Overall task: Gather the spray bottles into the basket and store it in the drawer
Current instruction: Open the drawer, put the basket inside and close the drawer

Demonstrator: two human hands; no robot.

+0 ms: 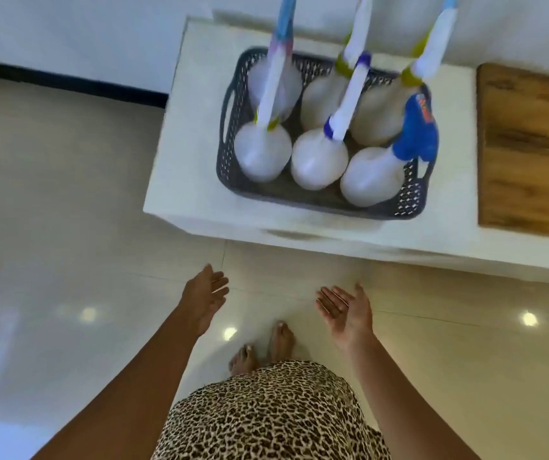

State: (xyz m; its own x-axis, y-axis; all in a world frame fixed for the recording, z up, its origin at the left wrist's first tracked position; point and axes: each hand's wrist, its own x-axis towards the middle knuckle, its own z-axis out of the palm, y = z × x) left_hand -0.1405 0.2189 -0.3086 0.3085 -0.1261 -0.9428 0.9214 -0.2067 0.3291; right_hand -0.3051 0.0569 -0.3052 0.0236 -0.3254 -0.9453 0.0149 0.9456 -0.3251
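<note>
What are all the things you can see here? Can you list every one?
spray bottles: six, whitish with yellow or blue tops, standing in the basket
basket: one, dark grey with holes, on the cabinet
cabinet: one, white, against the wall
wooden board: one, brown, on the cabinet right of the basket
floor: shiny beige tiles
skirting: one dark strip, at the foot of the wall
dress: one, leopard print, bottom middle
feet: two, bare, on the floor
left hand: open, empty, before the cabinet
right hand: open, empty, before the cabinet
</note>
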